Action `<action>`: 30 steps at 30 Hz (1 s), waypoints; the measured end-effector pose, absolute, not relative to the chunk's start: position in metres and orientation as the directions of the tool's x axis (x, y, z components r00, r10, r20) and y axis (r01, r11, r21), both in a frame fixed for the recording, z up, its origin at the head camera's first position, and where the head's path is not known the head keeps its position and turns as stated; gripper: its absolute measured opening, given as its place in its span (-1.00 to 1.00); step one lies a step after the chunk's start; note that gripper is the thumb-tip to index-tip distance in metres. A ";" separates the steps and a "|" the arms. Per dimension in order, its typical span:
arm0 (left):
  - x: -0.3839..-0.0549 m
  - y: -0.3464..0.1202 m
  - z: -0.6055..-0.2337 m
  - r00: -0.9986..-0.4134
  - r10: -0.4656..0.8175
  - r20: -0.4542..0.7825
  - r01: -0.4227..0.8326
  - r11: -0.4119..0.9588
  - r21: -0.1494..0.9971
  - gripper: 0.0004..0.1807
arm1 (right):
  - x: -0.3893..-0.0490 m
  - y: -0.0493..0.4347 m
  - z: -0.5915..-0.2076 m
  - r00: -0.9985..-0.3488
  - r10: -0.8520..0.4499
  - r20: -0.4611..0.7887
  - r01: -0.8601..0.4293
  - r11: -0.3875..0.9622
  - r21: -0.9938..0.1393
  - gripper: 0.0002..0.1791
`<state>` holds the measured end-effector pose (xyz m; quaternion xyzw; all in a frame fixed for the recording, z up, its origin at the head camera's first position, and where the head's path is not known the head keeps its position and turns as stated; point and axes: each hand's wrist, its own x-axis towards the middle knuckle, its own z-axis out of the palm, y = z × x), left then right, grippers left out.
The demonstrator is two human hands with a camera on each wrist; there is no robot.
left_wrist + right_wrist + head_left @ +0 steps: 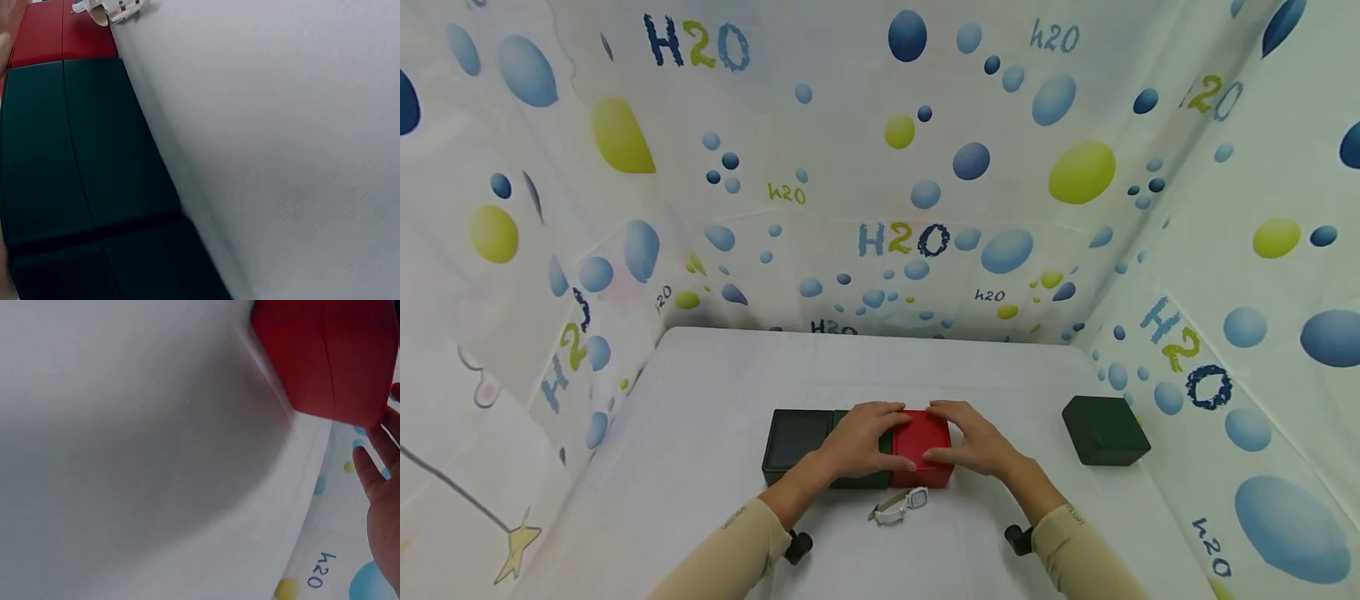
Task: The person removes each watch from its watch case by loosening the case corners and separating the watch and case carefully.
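Three boxes stand side by side: a black box (800, 442), a dark green box (861, 482) and a red box (922, 437). My left hand (861, 440) reaches over the green box, its thumb and fingers spread apart and their tips over the red box's top. From the other side my right hand (977, 442) comes to the red box, fingers near its back edge and thumb over its top. In the right wrist view the fingers (370, 472) look loosely extended beside the red box (331, 362). A white wristwatch (900, 506) lies in front of the red box.
Another dark green box (1105, 430) stands apart at the right of the white table (700, 500). A white curtain (850, 150) with blue and green spots and lettering surrounds the table at the back and sides.
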<state>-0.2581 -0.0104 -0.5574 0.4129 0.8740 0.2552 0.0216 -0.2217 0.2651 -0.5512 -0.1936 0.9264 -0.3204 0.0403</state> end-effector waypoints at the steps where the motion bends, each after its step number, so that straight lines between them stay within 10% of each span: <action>1: -0.258 -0.011 -0.557 -0.655 0.738 0.164 0.714 0.532 0.456 -0.11 | -0.220 0.263 -0.551 -0.913 -0.405 0.039 -0.345 0.719 -0.603 -0.06; 30: -0.271 -0.012 -0.557 -0.601 0.790 0.123 0.768 0.528 0.363 0.10 | -0.221 0.258 -0.558 -0.911 -0.410 -0.048 -0.283 0.705 -0.650 0.06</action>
